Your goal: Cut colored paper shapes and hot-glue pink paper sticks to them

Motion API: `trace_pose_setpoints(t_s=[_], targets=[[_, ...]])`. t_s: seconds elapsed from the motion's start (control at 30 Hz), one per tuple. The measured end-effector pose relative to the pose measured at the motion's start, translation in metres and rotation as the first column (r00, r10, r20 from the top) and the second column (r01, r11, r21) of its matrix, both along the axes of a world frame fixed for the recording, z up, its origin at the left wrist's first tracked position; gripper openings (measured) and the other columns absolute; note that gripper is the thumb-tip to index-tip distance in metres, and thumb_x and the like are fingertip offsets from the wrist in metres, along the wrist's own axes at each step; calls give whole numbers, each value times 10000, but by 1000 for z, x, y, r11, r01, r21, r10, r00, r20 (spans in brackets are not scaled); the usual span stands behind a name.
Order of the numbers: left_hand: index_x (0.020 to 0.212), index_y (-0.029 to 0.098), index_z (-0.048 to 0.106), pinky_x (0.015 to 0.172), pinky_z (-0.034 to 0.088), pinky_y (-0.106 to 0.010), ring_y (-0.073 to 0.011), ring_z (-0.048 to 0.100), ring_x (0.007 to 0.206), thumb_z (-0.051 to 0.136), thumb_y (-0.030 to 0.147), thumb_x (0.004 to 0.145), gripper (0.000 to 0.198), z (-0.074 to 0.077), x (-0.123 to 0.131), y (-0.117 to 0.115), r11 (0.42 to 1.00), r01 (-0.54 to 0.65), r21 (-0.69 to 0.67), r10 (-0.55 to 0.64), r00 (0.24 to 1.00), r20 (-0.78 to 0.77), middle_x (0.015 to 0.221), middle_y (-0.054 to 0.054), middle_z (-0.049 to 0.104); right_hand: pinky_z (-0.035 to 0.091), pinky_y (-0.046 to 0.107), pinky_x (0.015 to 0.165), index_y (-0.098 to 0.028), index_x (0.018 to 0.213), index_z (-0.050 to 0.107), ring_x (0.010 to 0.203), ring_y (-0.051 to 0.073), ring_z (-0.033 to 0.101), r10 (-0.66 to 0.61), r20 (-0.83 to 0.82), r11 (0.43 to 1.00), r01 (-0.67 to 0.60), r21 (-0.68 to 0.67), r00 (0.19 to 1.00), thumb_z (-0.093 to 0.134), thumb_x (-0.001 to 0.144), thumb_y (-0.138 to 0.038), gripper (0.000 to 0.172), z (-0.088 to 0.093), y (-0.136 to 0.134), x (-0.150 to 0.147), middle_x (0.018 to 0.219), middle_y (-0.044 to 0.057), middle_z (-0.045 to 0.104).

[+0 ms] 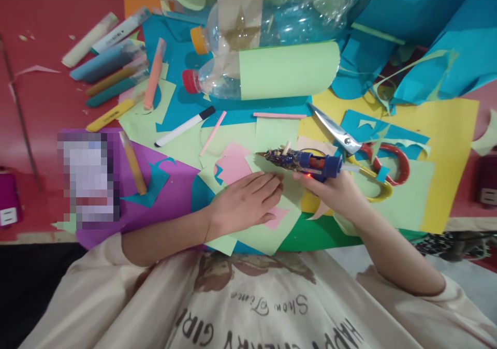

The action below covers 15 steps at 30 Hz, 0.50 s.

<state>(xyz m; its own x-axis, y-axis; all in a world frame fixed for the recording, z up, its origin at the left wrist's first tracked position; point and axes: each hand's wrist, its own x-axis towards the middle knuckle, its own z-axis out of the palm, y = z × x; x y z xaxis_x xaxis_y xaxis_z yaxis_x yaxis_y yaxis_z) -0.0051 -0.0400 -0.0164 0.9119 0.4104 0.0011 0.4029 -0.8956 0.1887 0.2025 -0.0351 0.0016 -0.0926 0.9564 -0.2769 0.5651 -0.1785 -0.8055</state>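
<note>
glue gun: the blue plastic hot-glue gun (310, 163) is at the centre of the frame, its long axis lies left to right, the dirty nozzle points left
right hand: the right hand (334, 191) is closed around the gun's handle from below
left hand: the left hand (248, 204) lies flat with fingers spread, pressing the light green paper sheet (267, 232) just below and left of the nozzle
nearer hand: the left one, its fingertips are almost under the tip
look: a small red lamp glows on the gun; dried glue covers the nozzle

Right hand (334, 191) grips glue gun (306, 161); left hand (246, 204) flat on paper (267, 235).

Home craft corner, coloured paper (446, 131), scissors (361, 147), markers (112, 74)
</note>
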Motion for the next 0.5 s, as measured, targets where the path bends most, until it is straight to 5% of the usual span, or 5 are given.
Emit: trace_pose_setpoints(t_s=[0.13, 0.37, 0.5], targets=[[1242, 112, 519, 1057, 351, -345, -225, 474, 1262, 480, 409, 910, 447, -1, 0, 0, 1000, 9, 19, -9, 1000, -5, 1340, -123, 547, 518, 371, 788, -220, 840, 648, 871, 229, 638, -28, -7, 999, 28, 30, 1000, 633, 773, -403, 195, 0, 0, 3, 891, 45, 689], [1242, 108, 517, 1061, 340, -340, -224, 459, 1277, 474, 413, 911, 452, -1, -1, 0, 999, -1, 32, 2, 1000, -10, 1381, -123, 514, 449, 274, 489, -215, 832, 631, 652, 191, 607, -110, -40, 993, 109, -46, 993, 655, 741, -363, 175, 4, -1, 8, 609, 3, 585], [1265, 114, 500, 1061, 340, -340, -221, 452, 1283, 462, 409, 918, 457, 0, -1, 0, 1000, 2, 29, -1, 999, -37, 1412, -119, 485, 400, 266, 439, -218, 706, 599, 593, 177, 564, -144, -6, 987, 143, -66, 990, 648, 739, -385, 178, 4, -2, 13, 575, 9, 552]])
